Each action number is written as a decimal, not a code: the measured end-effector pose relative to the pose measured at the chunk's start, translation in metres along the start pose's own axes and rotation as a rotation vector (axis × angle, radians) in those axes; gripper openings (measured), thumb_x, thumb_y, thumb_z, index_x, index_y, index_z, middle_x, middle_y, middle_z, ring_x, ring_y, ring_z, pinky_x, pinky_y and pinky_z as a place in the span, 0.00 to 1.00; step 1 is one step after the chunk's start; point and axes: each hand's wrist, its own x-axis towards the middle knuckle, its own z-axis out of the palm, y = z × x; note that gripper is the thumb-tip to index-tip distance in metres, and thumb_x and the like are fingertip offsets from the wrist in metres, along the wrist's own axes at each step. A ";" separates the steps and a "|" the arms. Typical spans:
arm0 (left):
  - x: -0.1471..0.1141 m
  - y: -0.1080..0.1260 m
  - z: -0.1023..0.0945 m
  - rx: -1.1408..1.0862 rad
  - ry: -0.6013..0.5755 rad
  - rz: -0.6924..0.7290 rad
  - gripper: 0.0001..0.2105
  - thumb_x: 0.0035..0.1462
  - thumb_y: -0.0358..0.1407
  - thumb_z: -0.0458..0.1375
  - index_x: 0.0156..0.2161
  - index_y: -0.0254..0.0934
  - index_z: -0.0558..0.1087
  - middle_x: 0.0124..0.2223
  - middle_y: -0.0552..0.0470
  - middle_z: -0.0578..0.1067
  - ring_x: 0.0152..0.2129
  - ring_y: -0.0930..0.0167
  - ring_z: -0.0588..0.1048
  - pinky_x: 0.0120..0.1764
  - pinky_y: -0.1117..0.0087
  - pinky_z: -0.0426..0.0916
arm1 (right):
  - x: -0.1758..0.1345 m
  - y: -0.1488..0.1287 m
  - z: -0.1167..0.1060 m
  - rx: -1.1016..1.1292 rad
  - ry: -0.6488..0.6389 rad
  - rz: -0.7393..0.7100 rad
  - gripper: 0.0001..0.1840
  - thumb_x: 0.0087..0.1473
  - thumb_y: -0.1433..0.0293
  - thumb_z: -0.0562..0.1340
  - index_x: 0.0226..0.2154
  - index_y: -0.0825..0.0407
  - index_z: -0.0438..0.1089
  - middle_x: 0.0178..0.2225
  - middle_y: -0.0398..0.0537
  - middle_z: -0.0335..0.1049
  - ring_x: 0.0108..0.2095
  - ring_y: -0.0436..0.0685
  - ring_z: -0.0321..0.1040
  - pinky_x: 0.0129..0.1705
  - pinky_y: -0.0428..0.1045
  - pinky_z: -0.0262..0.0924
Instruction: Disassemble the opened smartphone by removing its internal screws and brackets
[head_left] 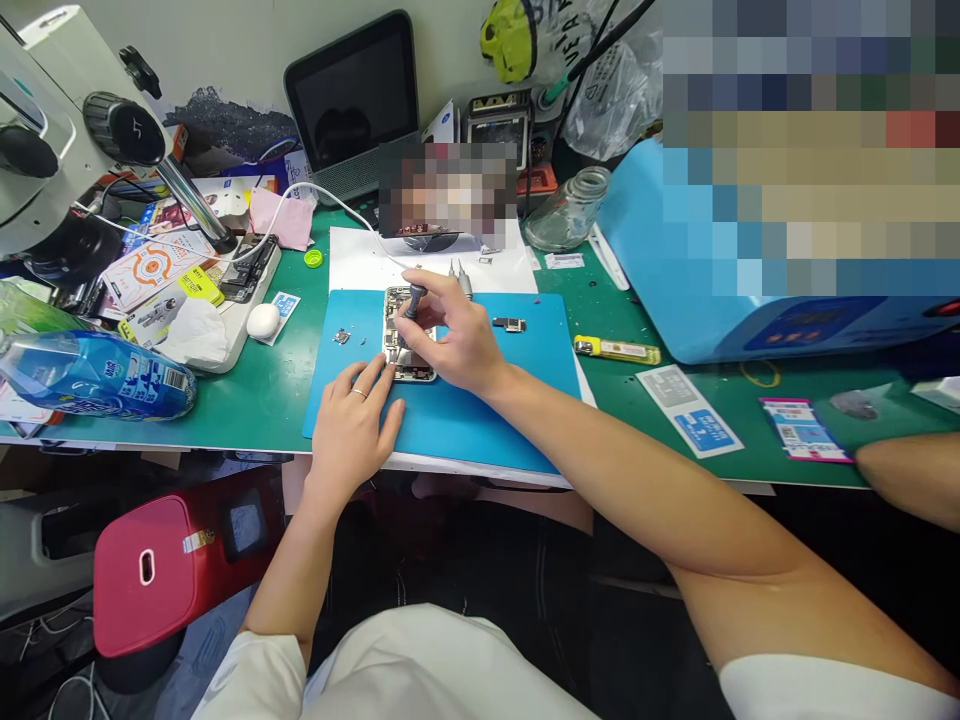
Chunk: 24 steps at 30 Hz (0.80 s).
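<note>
An opened smartphone (409,362) with bare inner parts lies on a blue mat (480,415). My right hand (465,335) pinches a short dark screwdriver (415,298), held upright over the phone's upper part; its tip is too small to make out. With fingers stretched, my left hand (356,420) rests on the mat, fingertips touching the phone's lower left edge. Left of the phone are small metal parts (342,336), and a small board-like part (510,325) lies to its right. Behind my right hand, tweezers (463,280) point away from me.
A microscope (120,130) and a blue bottle (105,375) stand at left. A blue machine (675,270), a glass jar (568,208) and a yellow cutter (616,349) are at right. Behind the mat sits a blurred screen (448,190). Another person's arm (915,475) rests at the right edge.
</note>
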 end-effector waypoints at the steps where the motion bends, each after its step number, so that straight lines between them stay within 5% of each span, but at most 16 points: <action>1: 0.000 0.000 0.000 0.001 0.000 -0.001 0.21 0.76 0.40 0.53 0.67 0.36 0.71 0.70 0.43 0.72 0.63 0.52 0.71 0.60 0.51 0.70 | 0.000 0.000 0.000 -0.001 -0.002 0.003 0.24 0.68 0.62 0.62 0.63 0.44 0.62 0.40 0.44 0.76 0.33 0.54 0.77 0.40 0.53 0.82; 24: -0.001 -0.001 -0.001 0.034 0.009 0.021 0.22 0.75 0.41 0.54 0.67 0.34 0.71 0.70 0.44 0.72 0.62 0.53 0.71 0.59 0.52 0.70 | 0.000 0.000 0.000 -0.015 0.009 -0.003 0.24 0.67 0.63 0.62 0.63 0.43 0.63 0.40 0.43 0.77 0.33 0.53 0.79 0.41 0.52 0.82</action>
